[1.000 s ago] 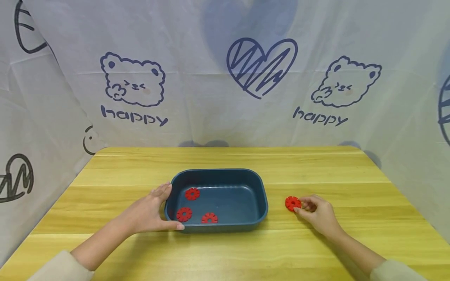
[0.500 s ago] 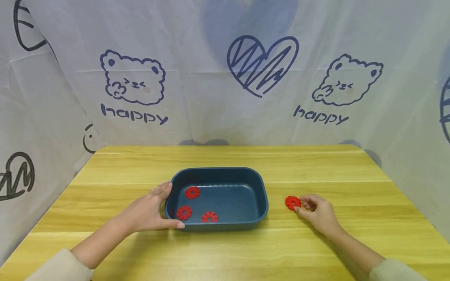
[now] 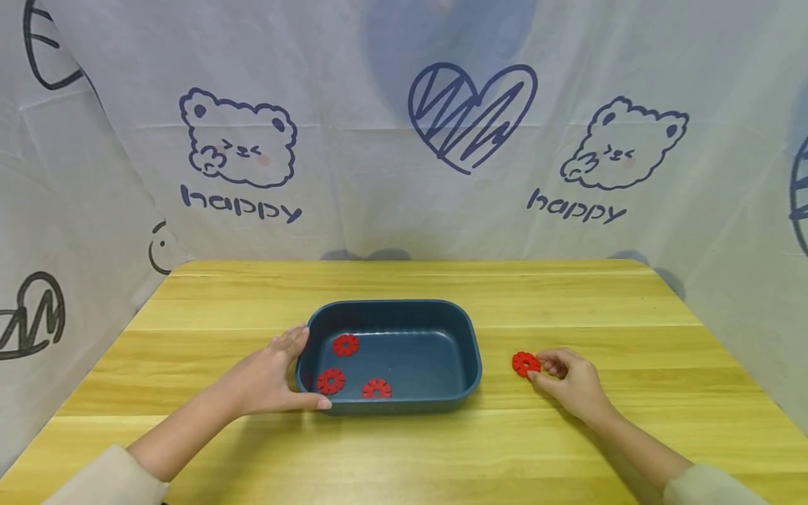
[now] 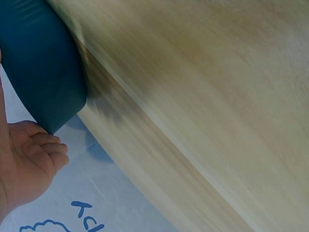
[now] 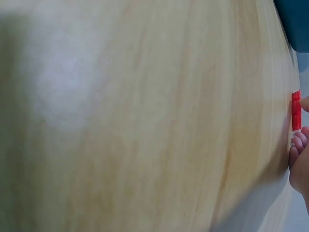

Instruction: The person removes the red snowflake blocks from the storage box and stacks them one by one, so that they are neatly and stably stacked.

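A dark blue rectangular plastic tray (image 3: 410,358) stands on the table, with 3 red notched building discs lying inside: one toward the back left (image 3: 345,345), one at the front left (image 3: 331,381), and one partly hidden behind the front wall (image 3: 376,388). My left hand (image 3: 271,379) holds the tray's left end, thumb along the front wall and fingers at the left side. To the right of the tray, my right hand (image 3: 574,382) pinches another red notched disc (image 3: 526,364) at its right edge. Edge-on in the right wrist view, this red disc (image 5: 296,110) looks thick; whether it is stacked I cannot tell.
The yellow wood-grain table (image 3: 404,456) extends around the tray. Behind it hangs a pale cloth (image 3: 353,84) printed with bears, hearts and lettering. Similar cloth closes off both sides.
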A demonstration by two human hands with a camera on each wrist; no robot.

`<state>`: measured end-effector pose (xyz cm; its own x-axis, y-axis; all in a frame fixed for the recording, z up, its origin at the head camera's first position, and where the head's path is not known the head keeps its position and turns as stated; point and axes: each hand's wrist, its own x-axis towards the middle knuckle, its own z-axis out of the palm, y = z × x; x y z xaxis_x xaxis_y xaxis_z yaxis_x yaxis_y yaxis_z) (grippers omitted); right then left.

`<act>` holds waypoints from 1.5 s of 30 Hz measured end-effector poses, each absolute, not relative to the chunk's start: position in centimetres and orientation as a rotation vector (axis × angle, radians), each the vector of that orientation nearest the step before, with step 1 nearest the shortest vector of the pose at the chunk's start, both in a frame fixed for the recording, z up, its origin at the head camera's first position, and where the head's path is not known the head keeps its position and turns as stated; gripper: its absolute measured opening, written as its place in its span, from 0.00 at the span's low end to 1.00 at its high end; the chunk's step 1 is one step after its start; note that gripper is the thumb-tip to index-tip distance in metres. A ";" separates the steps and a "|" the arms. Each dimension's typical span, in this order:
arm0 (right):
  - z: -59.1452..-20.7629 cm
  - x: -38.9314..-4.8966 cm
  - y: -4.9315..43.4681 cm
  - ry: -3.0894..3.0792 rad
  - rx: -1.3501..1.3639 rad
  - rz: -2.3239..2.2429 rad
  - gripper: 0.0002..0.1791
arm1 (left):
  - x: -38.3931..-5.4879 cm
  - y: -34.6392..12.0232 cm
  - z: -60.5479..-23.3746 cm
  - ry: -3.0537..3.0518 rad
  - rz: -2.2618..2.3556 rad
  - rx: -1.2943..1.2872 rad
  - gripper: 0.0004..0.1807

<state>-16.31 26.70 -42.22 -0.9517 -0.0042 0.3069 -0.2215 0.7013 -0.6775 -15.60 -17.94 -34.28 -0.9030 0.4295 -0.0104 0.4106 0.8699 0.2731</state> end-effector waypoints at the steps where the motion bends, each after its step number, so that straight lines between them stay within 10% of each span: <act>1: -42.2 -16.3 26.7 -2.628 0.184 1.100 0.12 | -15.6 -17.9 -34.3 2.968 0.410 0.666 0.64; 45: -35.7 -17.3 25.5 -2.403 0.359 1.207 0.09 | -15.7 -17.9 -34.2 2.966 0.394 0.654 0.64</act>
